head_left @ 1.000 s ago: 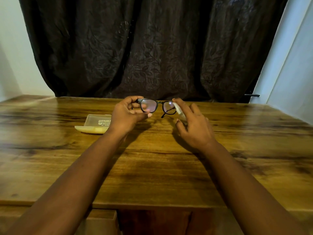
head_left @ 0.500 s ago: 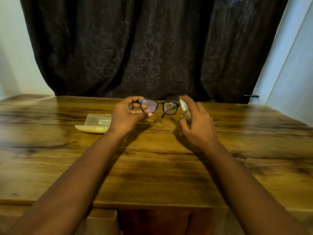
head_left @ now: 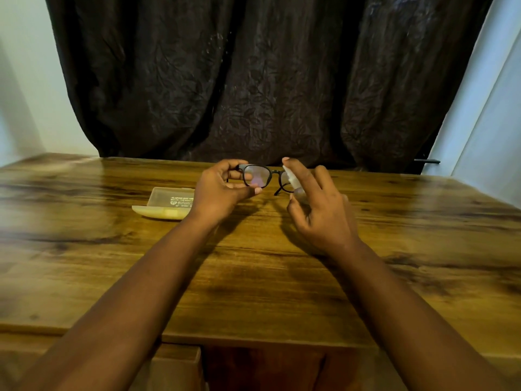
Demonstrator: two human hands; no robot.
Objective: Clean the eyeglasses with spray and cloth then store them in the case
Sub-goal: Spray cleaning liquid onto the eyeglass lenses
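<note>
now l grip (head_left: 222, 190) round glasses (head_left: 258, 177), r grip (head_left: 318, 210) round spray bottle (head_left: 294, 183) just beside

Bare forearms, unadorned hands (head_left: 217, 190), no sleeves

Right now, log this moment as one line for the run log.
step: spraying | left hand: holds eyeglasses | right hand: holds spray bottle at lens | case: open on table
</note>
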